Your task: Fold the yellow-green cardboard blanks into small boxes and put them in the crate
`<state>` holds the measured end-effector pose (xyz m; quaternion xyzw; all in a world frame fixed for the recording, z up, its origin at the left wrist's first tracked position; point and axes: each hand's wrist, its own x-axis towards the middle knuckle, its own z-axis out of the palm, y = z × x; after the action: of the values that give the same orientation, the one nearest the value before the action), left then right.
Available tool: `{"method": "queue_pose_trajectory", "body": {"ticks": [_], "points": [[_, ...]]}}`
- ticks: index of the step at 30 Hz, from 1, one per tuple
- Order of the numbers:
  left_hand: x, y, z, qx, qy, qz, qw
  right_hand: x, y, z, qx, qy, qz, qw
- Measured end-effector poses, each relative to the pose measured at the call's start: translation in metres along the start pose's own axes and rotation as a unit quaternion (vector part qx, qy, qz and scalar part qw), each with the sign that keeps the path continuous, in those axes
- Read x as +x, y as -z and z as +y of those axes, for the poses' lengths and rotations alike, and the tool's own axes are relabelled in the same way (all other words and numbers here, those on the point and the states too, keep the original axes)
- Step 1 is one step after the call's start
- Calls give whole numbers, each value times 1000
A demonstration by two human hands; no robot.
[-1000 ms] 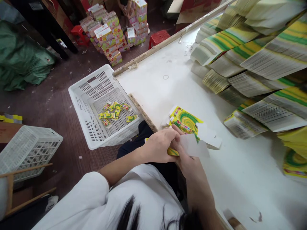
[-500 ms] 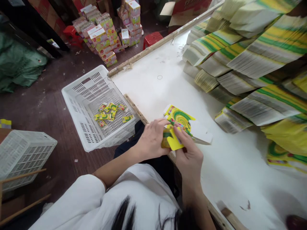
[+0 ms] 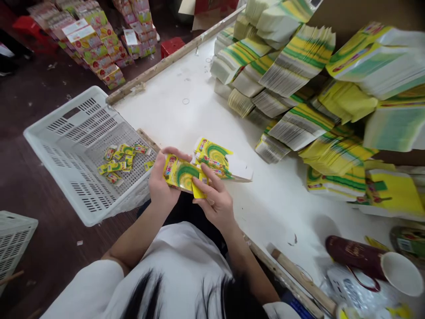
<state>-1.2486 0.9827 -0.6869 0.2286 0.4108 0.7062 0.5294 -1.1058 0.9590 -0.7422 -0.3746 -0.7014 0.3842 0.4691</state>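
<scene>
A small yellow and green carton is held between my two hands over the table's near edge. My left hand grips its left end, thumb and fingers on opposite sides. At the other end, my right hand has its fingers closed on a yellow end flap. Just beyond the hands, a pile of flat cartons with the same swirl print lies on the white tabletop. To the left, several small folded cartons lie in a white plastic basket.
Tall stacks of flat cartons fill the table's far right. A dark red mug lies on its side at the lower right, near a wooden strip. Stacked pink boxes and a red stool stand on the floor beyond.
The view has swung right, bringing the mug into sight. My left hand has shifted to the carton's left end, so its printed face now shows. My right hand remains at the flap end.
</scene>
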Motion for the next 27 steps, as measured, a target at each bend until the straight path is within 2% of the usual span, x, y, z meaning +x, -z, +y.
{"method": "queue_pose_trajectory", "body": {"ticks": [5,8,10,11,12,13,14,16,17,18,19,21,24,27], "points": [[-2,-8,-11,-18,-23,-2,1000,10,-9,-5,103,-110,42,988],[1,-5,-11,-5,-17,-1,1000,13,-10,-6,107,-117,22,987],[11,11,-1,35,-40,21,998,14,-3,-2,80,-101,17,992],[18,24,7,78,-73,45,993,14,4,2,50,-93,33,994],[26,40,17,139,-142,74,977,14,11,8,6,-87,62,994],[34,58,27,220,-201,117,947,14,19,15,-50,-86,99,990],[41,77,37,318,-263,161,897,15,25,22,-113,-90,129,981],[52,112,52,503,-345,213,763,16,35,37,-223,-112,145,957],[55,125,56,537,-357,231,729,17,37,43,-260,-126,133,948],[55,133,57,562,-359,232,708,19,38,48,-284,-137,115,942],[54,136,55,570,-351,227,707,20,39,52,-299,-144,100,938],[47,129,45,557,-318,196,742,23,38,56,-304,-145,92,937],[29,99,18,475,-235,126,839,24,38,49,-261,-144,126,946],[10,68,-13,311,-124,21,942,22,37,33,-132,-159,190,960]]}}
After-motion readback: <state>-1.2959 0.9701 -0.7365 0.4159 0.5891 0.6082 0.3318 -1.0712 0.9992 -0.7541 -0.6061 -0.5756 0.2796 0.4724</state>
